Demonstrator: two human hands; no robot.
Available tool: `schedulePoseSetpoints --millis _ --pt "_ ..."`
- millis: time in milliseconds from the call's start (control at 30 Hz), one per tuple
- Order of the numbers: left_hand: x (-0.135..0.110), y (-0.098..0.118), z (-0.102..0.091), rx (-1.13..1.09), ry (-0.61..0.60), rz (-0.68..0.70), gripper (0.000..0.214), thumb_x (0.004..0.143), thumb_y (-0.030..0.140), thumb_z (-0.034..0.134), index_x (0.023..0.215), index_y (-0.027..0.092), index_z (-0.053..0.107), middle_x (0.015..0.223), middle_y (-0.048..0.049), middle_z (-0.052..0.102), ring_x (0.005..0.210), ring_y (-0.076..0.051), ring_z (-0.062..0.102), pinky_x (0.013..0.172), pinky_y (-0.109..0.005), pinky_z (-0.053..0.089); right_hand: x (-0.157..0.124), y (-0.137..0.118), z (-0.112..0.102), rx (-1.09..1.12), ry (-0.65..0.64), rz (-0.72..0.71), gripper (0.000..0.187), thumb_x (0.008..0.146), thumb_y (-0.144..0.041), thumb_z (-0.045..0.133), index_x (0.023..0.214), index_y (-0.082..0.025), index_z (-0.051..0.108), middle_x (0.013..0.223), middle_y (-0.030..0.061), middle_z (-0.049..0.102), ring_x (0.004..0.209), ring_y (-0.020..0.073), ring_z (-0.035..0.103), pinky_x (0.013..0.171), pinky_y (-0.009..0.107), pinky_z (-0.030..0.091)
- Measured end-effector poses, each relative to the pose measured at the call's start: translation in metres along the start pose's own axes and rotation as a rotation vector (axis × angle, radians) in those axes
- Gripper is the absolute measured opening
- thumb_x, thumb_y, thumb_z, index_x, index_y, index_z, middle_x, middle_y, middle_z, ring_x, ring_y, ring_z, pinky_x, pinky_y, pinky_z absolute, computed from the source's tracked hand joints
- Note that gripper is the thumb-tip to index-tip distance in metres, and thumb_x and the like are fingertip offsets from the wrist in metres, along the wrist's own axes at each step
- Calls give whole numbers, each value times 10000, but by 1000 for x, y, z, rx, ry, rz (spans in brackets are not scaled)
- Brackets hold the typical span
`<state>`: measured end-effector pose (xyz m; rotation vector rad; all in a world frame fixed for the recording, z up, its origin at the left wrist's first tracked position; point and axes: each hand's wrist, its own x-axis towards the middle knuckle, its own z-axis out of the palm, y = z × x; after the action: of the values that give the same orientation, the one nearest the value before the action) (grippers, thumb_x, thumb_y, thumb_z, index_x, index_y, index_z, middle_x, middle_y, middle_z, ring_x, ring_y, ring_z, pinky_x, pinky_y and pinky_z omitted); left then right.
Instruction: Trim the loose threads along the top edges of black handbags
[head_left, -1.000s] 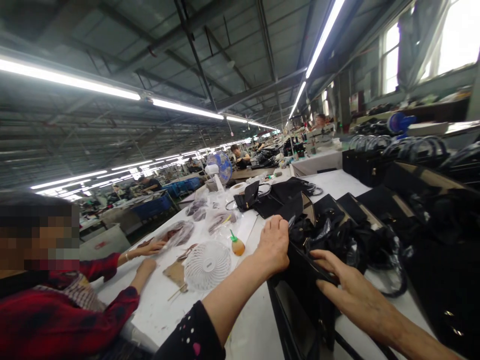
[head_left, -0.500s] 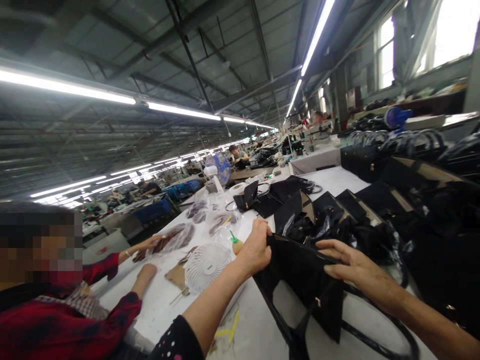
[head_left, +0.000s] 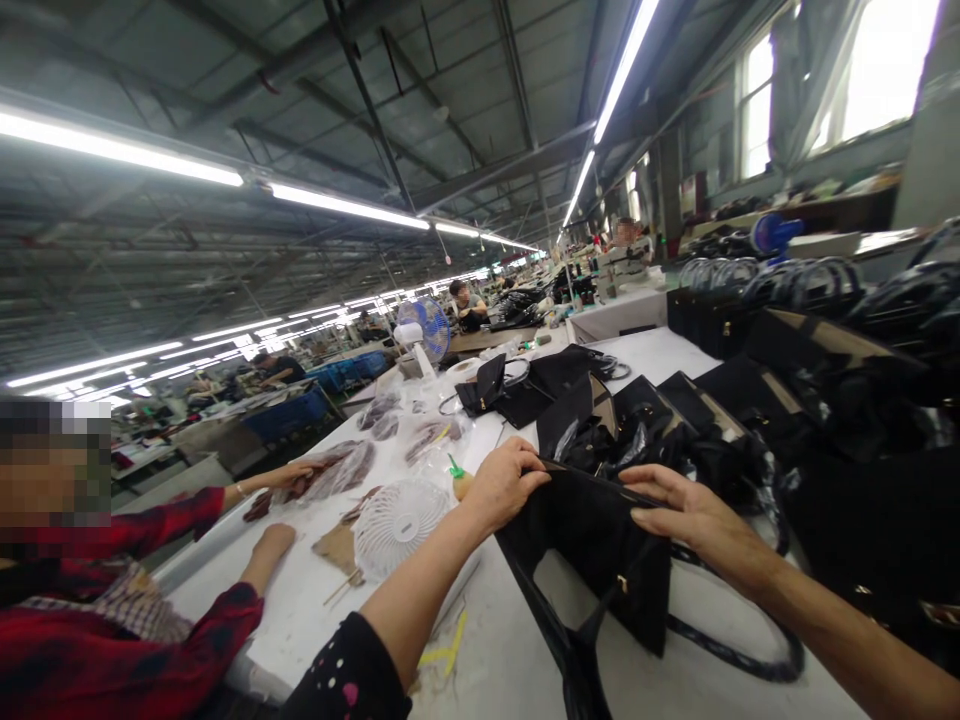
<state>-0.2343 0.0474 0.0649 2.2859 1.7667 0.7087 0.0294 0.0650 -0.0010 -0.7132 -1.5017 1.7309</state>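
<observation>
Evidently both hands hold the black bag (head_left: 600, 540) upright by its top edge: left hand (head_left: 504, 485) pinching it, right hand (head_left: 679, 510) fingers seemingly flat along it.

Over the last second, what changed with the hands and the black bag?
Both hands took hold: the left hand and right hand now grip the top edge of the black bag, lifted off the table towards the person. The white fan stayed put.
</observation>
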Motion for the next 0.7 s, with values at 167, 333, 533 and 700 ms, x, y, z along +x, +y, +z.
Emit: schedulePoseSetpoints --millis 167,333,533,700 --pt "3 -5 -1 -28 26 21 110 817 203 662 711 182 682 916 -5 646 862 -143 593 830 -272 443 6 6 -5 -30 37 -32 541 754 -463 768 1157 -191 530 1162 90 639 1028 266 613 868 338 474" --pt "4 -4 0 25 55 -3 151 806 212 671 670 171 624 873 1 668 838 -146 599 789 -269 430 15 14 -17 -90 93 -51 517 765 -487 743 1144 -190 556 1147 86 650 986 262 628 832 340 487" --pt "7 4 4 165 97 -112 150 813 283 672 705 185 638 787 2 664 785 -160 598 708 -277 397 19 13 -18 -191 118 -82 485 767 -490 706 1122 -185 581 1105 87 671 968 273 642 817 350 506" --pt "11 8 6 255 97 -156 181 827 324 652 702 193 645 791 -7 677 777 -171 606 691 -280 398 24 12 -11 -364 164 -123 388 780 -481 644 1052 -205 641 965 30 700 918 255 645 798 330 488"
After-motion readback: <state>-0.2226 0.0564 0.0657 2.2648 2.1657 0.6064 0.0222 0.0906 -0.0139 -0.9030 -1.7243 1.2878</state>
